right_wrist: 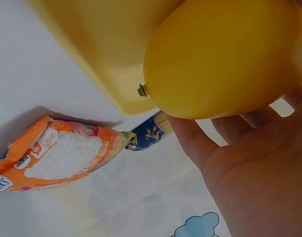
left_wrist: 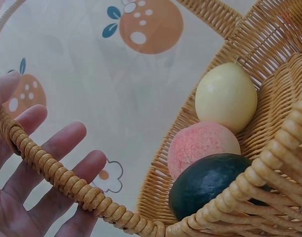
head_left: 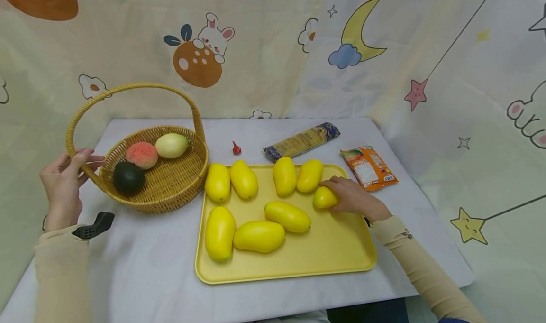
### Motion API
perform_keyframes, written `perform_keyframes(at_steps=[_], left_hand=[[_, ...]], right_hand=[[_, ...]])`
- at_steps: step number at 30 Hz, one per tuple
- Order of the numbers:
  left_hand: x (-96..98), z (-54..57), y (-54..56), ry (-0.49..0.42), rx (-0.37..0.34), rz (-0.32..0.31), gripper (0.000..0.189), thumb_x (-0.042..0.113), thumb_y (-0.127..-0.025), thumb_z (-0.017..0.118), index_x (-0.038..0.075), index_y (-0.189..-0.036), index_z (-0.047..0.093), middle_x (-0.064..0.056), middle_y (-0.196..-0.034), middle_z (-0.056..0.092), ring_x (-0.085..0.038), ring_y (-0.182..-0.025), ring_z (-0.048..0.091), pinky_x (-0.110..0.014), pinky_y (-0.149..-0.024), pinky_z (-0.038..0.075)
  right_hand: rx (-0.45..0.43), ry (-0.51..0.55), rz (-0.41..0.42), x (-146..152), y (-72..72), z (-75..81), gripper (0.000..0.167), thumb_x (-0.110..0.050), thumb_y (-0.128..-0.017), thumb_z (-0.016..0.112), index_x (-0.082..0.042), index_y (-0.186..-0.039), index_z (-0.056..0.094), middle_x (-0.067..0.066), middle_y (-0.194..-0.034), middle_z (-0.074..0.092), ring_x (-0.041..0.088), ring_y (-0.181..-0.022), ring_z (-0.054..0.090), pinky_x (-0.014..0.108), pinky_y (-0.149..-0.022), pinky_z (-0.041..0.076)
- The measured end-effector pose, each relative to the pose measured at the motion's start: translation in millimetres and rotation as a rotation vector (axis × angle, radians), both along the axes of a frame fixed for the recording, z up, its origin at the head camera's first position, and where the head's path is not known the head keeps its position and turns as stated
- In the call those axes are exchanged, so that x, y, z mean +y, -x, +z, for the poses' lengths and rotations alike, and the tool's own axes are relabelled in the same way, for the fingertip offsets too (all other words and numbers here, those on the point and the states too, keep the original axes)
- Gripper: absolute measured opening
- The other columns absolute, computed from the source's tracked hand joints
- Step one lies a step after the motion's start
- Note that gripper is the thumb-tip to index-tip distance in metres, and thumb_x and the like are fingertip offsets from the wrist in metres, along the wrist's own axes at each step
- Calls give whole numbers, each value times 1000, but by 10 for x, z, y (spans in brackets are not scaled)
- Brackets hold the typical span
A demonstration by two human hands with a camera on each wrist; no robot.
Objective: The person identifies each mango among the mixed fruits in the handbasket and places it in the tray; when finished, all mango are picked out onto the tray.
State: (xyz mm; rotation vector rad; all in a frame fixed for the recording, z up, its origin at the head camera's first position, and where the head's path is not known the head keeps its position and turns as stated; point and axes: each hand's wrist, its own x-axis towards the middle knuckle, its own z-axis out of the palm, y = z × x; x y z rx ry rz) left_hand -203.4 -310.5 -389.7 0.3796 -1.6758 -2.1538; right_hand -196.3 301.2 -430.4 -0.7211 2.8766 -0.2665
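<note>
My left hand (head_left: 64, 185) holds the handle (left_wrist: 67, 182) of a wicker basket (head_left: 170, 183) at the left, its fingers behind the handle and fairly extended. Inside the basket lie a pink peach (left_wrist: 200, 145), a pale yellow-green round fruit (left_wrist: 226, 96) and a dark green fruit (left_wrist: 210, 180). Over the right part of a yellow tray (head_left: 324, 252), my right hand (head_left: 351, 197) grips a yellow mango (right_wrist: 225, 59) with a small green stem. Several more mangoes (head_left: 260, 236) lie on the tray. Whether the gripped one touches the tray, I cannot tell.
Behind the tray lie a long gold and blue packet (head_left: 300, 142) and a small red object (head_left: 236, 148). An orange snack bag (head_left: 368, 168) sits by the tray's back right corner. A white cloth covers the table (head_left: 145, 266); a printed curtain (head_left: 264, 52) hangs behind.
</note>
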Motion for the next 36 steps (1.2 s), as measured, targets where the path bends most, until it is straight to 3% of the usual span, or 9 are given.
perform_keyframes(at_steps=[8,17,20,22,29,32,36], left_hand=[[1,-8,20,9,14,-39,33,27,-82,76,4,-105,69,3,-82,74,-8,-78,70,-12,-70,50],[-59,28,32,49,30,-155,30,26,-86,72,6,-108,69,4,-83,74,-6,-82,67,-12,-69,49],[-62,34,25,24,50,-140,28,22,-86,73,4,-108,69,2,-83,75,-7,-82,68,-12,-69,50],[-44,42,21,7,63,-84,29,20,-84,74,3,-106,69,1,-83,74,-8,-82,69,-12,-69,51],[65,169,-22,59,149,217,30,20,-81,77,2,-105,71,-3,-89,71,-14,-85,67,-14,-75,51],[188,285,-70,184,165,383,22,20,-88,70,7,-106,70,2,-92,68,-10,-87,64,-15,-80,50],[444,420,-144,425,174,606,14,22,-94,61,17,-103,69,14,-86,60,2,-80,56,-16,-74,47]], right_hand=[[11,-11,3,38,-9,1,66,-23,-72,84,-9,-129,56,12,-116,59,28,-100,57,49,-90,45],[22,8,42,29,14,89,72,-30,-68,87,-7,-128,56,13,-117,58,31,-102,57,49,-91,45],[31,14,63,3,25,125,72,-35,-69,86,-6,-128,57,13,-116,59,31,-102,58,49,-91,46],[19,31,66,-23,29,151,70,-37,-72,84,-6,-128,57,14,-118,59,31,-103,58,49,-92,46],[3,42,52,-78,28,184,66,-38,-77,80,-7,-130,56,13,-122,58,30,-109,57,49,-95,45],[12,40,37,-75,8,202,62,-36,-79,79,-8,-129,57,12,-122,58,30,-110,57,49,-94,45],[32,62,20,-83,-12,232,54,-33,-82,76,-7,-127,59,12,-122,59,30,-111,57,49,-94,45]])
